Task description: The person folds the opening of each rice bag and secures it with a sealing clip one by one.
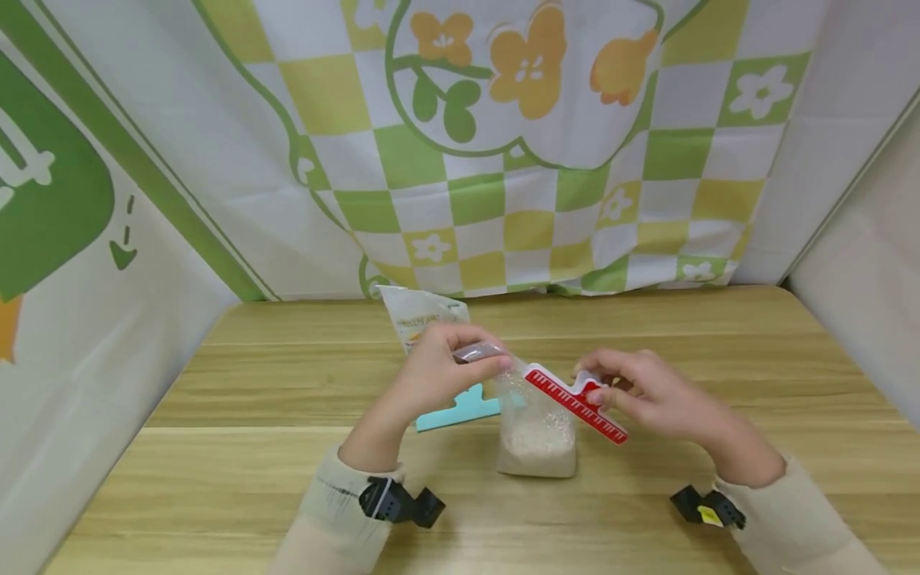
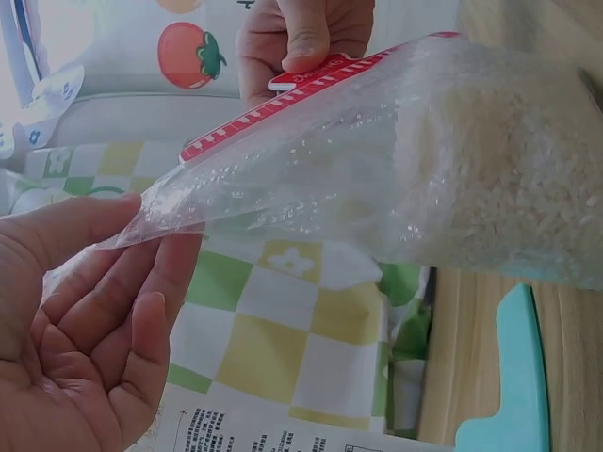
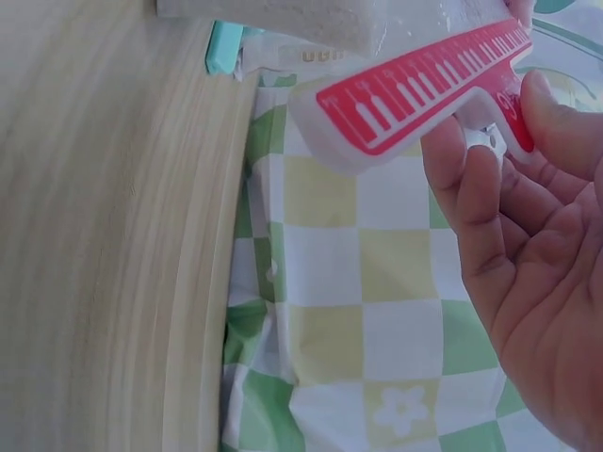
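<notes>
A clear plastic bag of rice (image 1: 537, 439) stands upright on the table in front of the person. The left hand (image 1: 438, 369) pinches the top of the bag between thumb and fingers, stretching the film to a point, as the left wrist view shows. In the right hand (image 1: 647, 395) is a red and white bag clip (image 1: 575, 403), its handle gripped between thumb and fingers. The clip's long bar slants along the bag's upper edge, overlapping the film in the left wrist view. Behind the left hand is a turquoise bag clip (image 1: 460, 410), partly covered by that hand.
A white printed packet (image 1: 424, 313) stands at the back, partly behind the left hand. The wooden table (image 1: 251, 383) ends at a green and yellow checked cloth (image 1: 474, 196) hanging behind it. White fabric walls rise on both sides.
</notes>
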{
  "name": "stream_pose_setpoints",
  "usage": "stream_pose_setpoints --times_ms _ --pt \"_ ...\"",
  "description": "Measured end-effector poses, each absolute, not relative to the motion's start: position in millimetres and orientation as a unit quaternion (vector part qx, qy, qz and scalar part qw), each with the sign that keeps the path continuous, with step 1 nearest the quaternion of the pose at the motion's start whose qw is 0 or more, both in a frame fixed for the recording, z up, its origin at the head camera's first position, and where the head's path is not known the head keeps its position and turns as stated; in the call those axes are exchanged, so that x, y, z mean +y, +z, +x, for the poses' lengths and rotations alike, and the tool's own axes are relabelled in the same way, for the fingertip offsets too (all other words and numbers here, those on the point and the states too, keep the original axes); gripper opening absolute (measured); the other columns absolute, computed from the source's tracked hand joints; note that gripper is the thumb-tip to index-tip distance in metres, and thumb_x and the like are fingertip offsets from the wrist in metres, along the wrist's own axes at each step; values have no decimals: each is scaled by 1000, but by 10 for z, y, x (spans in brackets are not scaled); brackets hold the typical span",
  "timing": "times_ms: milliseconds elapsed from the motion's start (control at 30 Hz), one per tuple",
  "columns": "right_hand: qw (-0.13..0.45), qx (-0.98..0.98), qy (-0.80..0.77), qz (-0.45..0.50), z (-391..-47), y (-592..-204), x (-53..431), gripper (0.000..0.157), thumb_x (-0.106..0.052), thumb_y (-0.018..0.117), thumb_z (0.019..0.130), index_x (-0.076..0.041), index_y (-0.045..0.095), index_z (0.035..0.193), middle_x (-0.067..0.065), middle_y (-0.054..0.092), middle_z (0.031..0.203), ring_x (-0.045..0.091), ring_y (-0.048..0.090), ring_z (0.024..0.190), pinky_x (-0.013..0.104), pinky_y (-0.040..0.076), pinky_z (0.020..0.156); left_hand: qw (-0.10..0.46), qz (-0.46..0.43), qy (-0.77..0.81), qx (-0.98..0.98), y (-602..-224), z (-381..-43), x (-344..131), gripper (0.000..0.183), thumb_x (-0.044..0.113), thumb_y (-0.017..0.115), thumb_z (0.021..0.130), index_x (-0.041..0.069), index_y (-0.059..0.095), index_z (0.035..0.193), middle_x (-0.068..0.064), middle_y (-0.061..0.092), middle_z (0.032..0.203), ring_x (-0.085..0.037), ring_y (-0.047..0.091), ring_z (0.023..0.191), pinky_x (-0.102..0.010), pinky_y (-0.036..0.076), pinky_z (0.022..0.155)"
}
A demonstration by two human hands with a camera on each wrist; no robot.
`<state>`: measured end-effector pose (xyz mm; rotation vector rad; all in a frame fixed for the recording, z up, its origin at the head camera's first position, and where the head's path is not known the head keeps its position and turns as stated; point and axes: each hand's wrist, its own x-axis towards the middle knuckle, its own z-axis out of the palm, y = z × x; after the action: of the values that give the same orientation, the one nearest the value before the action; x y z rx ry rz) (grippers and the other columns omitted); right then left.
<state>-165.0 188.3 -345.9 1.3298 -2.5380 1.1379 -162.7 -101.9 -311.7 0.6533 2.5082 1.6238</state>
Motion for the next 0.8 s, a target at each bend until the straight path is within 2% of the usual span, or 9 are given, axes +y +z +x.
stream_pose_setpoints --times_ms 200,433,500,667,800 --pt "35 -815 385 431 -1642 -3487 1854 17 0 67 90 -2 65 107 2 73 91 -1 62 84 25 56 65 53 208 537 816 -3086 -1618 -1050 9 15 75 89 6 78 92 -6 72 90 -10 55 65 -23 43 53" --pt "35 -818 405 408 -1610 -3482 1822 17 1 67 90 -4 66 107 1 72 91 -1 61 83 26 57 65 45 221 545 807 -3085 -1616 -1017 7 12 75 89 6 78 90 -8 75 92 -7 60 74 -21 45 63" --pt "38 -819 407 402 -1601 -3475 1806 17 1 67 90 -3 66 106 0 71 90 0 61 82 26 56 65 42 224 547 805 -3083 -1612 -1010 8 12 75 89 5 78 90 -8 75 92 -6 65 79 -21 49 67" --pt "34 -823 411 391 -1582 -3454 1759 16 -2 68 90 -5 66 106 -1 71 90 0 61 82 26 56 65 37 237 549 801 -3077 -1600 -1014 8 10 74 89 3 77 91 -9 76 92 -14 73 94 -22 55 78" --pt "32 -827 416 376 -1555 -3436 1736 15 -2 68 90 -3 66 105 1 70 89 1 60 81 26 56 65 42 234 546 803 -3065 -1589 -1000 8 10 75 89 3 78 91 -9 76 92 -12 73 93 -22 54 77"
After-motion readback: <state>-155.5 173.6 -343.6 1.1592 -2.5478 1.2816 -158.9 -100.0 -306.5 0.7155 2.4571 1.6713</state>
